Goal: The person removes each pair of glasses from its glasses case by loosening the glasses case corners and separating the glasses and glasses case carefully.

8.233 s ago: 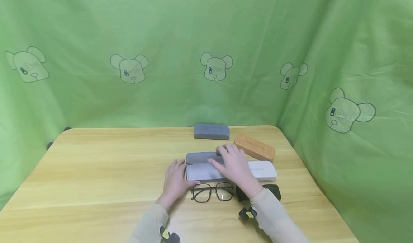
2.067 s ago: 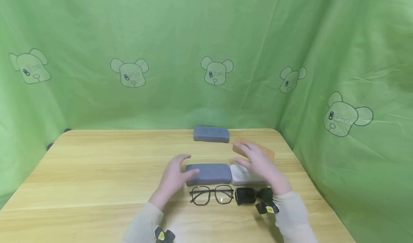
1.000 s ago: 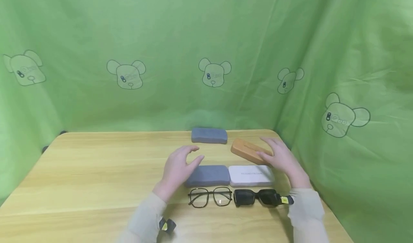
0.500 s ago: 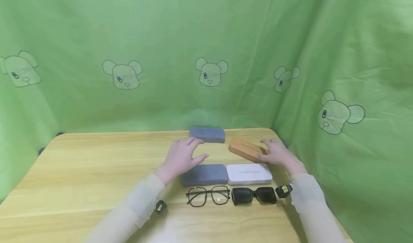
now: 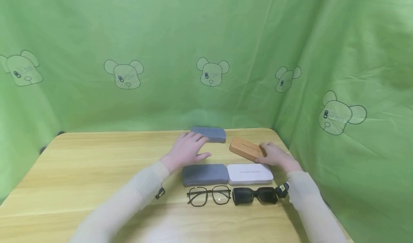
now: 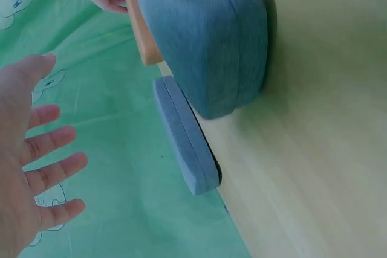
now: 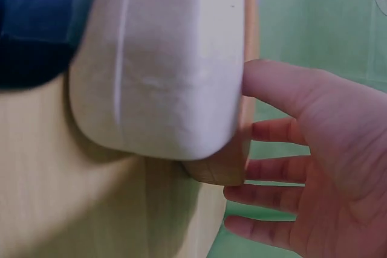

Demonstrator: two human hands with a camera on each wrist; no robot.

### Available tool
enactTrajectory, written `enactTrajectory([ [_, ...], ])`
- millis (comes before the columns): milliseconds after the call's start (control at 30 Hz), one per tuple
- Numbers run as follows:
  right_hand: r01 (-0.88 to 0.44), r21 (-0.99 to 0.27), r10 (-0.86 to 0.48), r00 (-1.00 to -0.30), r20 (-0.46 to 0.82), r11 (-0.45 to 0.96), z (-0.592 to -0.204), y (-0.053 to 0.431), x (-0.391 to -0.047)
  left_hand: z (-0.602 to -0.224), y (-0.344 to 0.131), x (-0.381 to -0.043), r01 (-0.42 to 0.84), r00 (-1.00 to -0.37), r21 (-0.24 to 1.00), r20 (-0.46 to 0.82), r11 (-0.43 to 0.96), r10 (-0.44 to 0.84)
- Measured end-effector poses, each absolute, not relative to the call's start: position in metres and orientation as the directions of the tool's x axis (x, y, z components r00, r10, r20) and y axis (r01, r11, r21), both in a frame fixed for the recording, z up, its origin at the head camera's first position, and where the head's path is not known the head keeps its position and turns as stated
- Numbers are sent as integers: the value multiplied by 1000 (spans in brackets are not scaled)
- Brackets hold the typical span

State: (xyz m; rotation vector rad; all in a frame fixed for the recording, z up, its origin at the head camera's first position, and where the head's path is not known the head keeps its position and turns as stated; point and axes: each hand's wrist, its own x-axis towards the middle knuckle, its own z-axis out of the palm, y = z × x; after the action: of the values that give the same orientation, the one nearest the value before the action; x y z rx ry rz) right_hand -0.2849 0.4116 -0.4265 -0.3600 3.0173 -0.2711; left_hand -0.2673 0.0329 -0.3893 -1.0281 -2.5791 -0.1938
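Angled case [image 5: 244, 149] right of rear case [image 5: 215, 133], apparently just behind front-right case [image 5: 250, 174].

Left arm [image 5: 109, 212] slanted up from the lower left, pale sleeve [image 5: 146, 185] on it, left hand [image 5: 185, 150] around mid-frame with the thumb [image 5: 204, 156] stuck out and fingers [image 6: 51, 143] pretty relaxed. Right arm [image 5: 314, 209] ran up from the lower right, right hand [image 5: 275, 154] right of centre, kinda pinching.
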Motion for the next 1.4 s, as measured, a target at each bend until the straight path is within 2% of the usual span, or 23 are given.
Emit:
enactTrajectory([
  [133, -210, -179, -228, -970, -85, 961, -433, 414, -288, -385, 38, -276, 705, -652, -45, 351, 708, 672],
  [367, -205, -192, -221, -973, -65, 960, -436, 414, -289, -380, 43, -291, 727, -595, -108, 393, 678, 701],
  [800, -228, -181, -226, -974, 34, 957, -439, 418, -292, -379, 50, -304, 718, -632, -73, 349, 693, 692],
  [1233, -264, -123, -243, -957, 161, 957, -429, 417, -292, -375, 68, -314, 722, -627, -115, 309, 683, 715],
  [1400, -281, -104, -258, -946, 194, 954, -427, 415, -290, -373, 73, -314, 730, -634, -86, 285, 678, 719],
])
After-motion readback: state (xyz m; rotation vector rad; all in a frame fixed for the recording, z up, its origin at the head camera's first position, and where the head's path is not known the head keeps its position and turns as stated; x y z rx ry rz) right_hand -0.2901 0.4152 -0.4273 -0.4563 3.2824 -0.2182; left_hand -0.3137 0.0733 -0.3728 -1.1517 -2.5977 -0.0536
